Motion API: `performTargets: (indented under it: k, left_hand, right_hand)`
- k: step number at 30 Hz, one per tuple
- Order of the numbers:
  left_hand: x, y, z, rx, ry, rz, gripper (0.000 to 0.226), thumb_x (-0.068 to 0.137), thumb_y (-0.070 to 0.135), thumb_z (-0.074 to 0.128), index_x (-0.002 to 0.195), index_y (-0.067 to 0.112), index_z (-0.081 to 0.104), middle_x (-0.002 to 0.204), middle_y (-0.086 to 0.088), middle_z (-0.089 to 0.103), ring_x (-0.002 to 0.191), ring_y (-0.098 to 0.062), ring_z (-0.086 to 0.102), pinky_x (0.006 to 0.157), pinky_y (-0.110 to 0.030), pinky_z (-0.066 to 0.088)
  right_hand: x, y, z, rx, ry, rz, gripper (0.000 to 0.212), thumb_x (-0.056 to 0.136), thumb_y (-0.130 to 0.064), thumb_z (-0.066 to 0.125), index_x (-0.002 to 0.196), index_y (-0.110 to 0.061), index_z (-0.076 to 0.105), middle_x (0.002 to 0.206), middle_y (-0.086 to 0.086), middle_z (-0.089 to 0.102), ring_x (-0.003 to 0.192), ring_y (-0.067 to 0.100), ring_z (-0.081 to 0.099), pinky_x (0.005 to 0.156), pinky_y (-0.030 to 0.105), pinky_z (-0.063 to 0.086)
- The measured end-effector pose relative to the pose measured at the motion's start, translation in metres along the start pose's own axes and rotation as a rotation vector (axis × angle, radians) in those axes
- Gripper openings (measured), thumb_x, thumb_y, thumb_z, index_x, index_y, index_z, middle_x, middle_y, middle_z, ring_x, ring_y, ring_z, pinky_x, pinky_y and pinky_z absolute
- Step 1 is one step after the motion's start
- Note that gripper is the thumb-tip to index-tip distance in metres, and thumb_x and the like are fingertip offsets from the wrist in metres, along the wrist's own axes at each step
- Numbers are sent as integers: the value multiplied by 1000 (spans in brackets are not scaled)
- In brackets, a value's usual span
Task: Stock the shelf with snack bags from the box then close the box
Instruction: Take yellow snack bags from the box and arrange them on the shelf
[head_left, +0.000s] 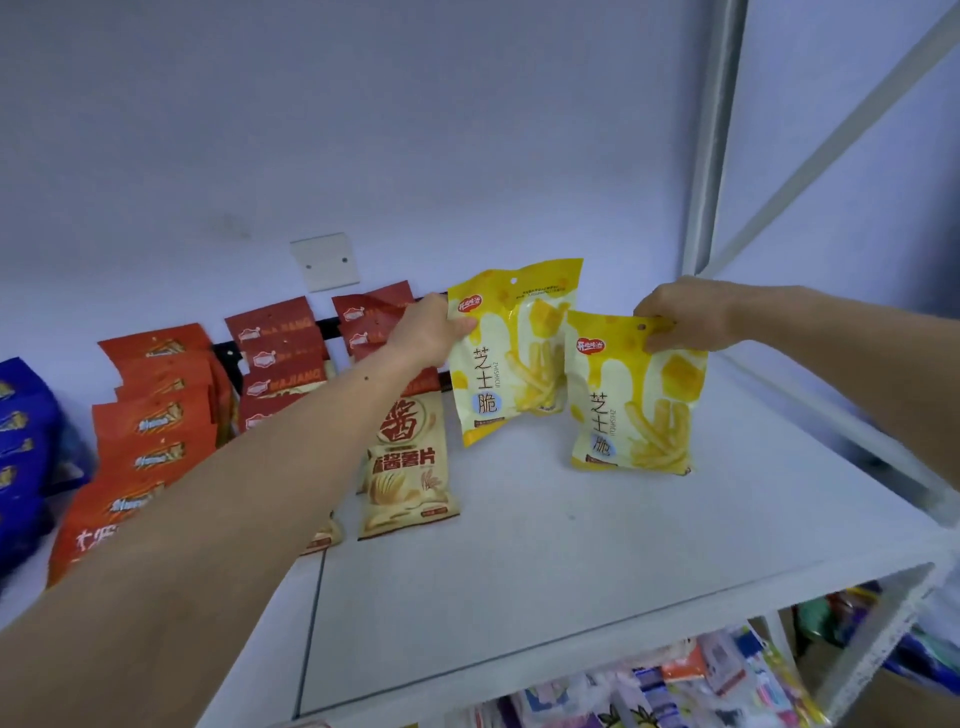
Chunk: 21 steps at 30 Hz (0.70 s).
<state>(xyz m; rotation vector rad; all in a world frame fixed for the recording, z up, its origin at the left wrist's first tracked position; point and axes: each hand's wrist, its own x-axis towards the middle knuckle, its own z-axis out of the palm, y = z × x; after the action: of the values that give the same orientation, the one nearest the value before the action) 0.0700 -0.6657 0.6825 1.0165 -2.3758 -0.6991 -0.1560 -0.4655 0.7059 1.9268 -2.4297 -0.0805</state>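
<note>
Head view: the person reaches both arms over a white shelf (597, 545). The left hand (434, 327) grips the upper left edge of one yellow snack bag (511, 353), thumb across the front of the bag. This bag is upright, with its lower edge at or just above the shelf surface; contact cannot be confirmed. The right hand (685, 314) pinches the top edge of a second yellow snack bag (636, 400), fingers curled over the seal. This second bag stands upright on the shelf, just beside the first, and its left edge overlaps the first bag's right edge.

To the left of the yellow bags, a beige chip bag (410, 467) lies on the shelf. Behind it and further left are rows of red snack bags (275, 343), then orange-red bags (156, 415), then blue bags (21, 441) at the frame edge. A white wall plate (324, 261) is mounted above the rows. A lower shelf level holds mixed packaged goods (701, 675). The box is outside the view.
</note>
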Motion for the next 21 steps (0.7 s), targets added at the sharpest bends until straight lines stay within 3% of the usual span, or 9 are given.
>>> performTargets:
  k: [4, 6, 10, 15, 18, 21]
  left_hand:
    - [32, -5, 17, 108, 14, -6, 32, 95, 15, 49, 64, 15, 45, 70, -4, 52, 73, -23, 50, 64, -30, 35]
    - [47, -9, 26, 138, 7, -20, 36, 94, 10, 46, 59, 16, 37, 61, -1, 44, 66, -23, 44, 57, -30, 30]
    - [77, -21, 40, 131, 11, -68, 20, 93, 8, 45, 73, 8, 49, 73, -11, 52, 68, -24, 48, 63, -30, 35]
    - [115, -38, 57, 128, 66, -118, 16, 93, 11, 48, 94, 4, 62, 97, -15, 65, 92, -31, 61, 79, -36, 46]
    - [133, -48, 66, 134, 73, -153, 18, 94, 12, 47, 106, 6, 59, 103, -13, 65, 92, -28, 60, 77, -33, 44]
    - [149, -54, 72, 170, 72, -188, 9, 94, 13, 46, 97, 10, 54, 95, -12, 62, 81, -25, 57, 69, -29, 39]
  right_hand:
    - [32, 17, 8, -37, 21, 42, 11, 93, -27, 56, 88, -22, 47, 87, -3, 49, 88, 21, 46, 72, 32, 41]
    - [49, 28, 9, -49, 24, 52, 9, 94, -27, 55, 89, -23, 48, 89, -2, 51, 89, 21, 47, 73, 33, 43]
    - [84, 48, 9, -56, 36, 27, 19, 92, -23, 55, 75, -24, 46, 80, -4, 50, 87, 23, 48, 72, 35, 43]
    - [129, 69, 11, -39, 24, -27, 31, 91, -22, 58, 66, -28, 40, 72, -10, 47, 82, 23, 49, 79, 41, 49]
    - [155, 79, 14, -25, 11, -64, 24, 91, -21, 58, 71, -25, 45, 73, -9, 47, 82, 22, 49, 76, 39, 47]
    - [178, 86, 21, -6, -10, -95, 9, 91, -20, 58, 85, -17, 51, 75, -6, 48, 83, 23, 49, 69, 32, 40]
